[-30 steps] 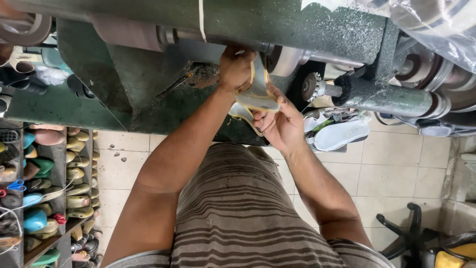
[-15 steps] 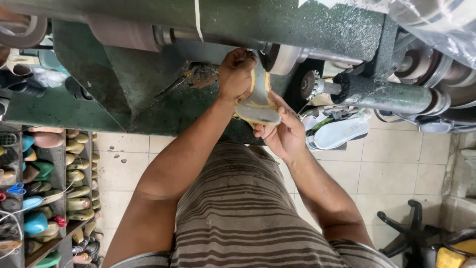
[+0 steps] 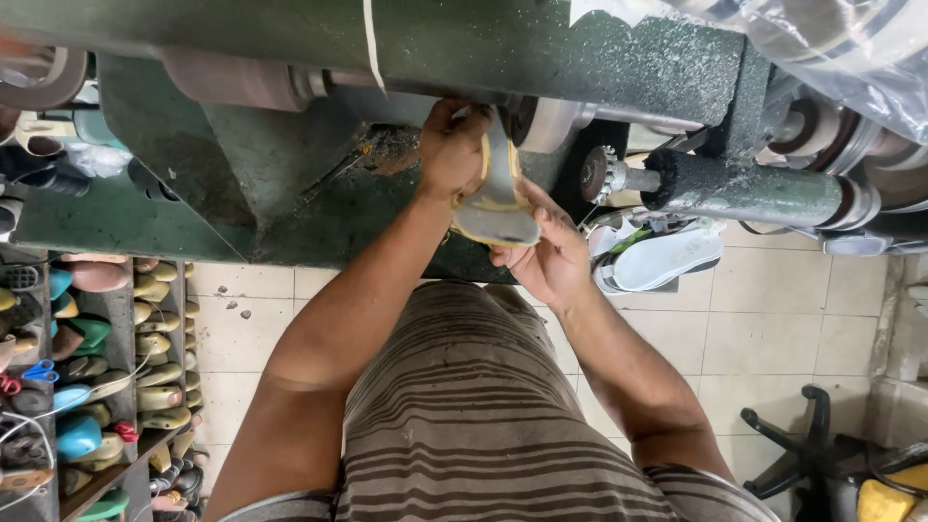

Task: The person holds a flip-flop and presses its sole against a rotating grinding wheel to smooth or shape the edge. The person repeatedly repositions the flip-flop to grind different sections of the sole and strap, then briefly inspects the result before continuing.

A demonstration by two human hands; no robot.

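A pale grey shoe sole (image 3: 499, 198) with a yellowish rim is held up against the spinning wheel (image 3: 541, 121) of a green finishing machine (image 3: 290, 184). My left hand (image 3: 450, 150) grips the sole's far end close to the wheel. The near, rounded end rests in my right hand (image 3: 546, 253), fingers curled under it. Both forearms reach up from my striped shirt (image 3: 474, 425).
A dark brush roller (image 3: 735, 188) and small abrasive wheel (image 3: 594, 172) sit on the shaft to the right. Shoe soles (image 3: 667, 259) lie on the tiled floor under the machine. Shelves of shoe lasts (image 3: 106, 377) stand at left. A black chair base (image 3: 807, 449) is at lower right.
The sole has turned from lying across to pointing end-on at the wheel. My right hand has shifted down to its near end, while my left hand stayed by the wheel.
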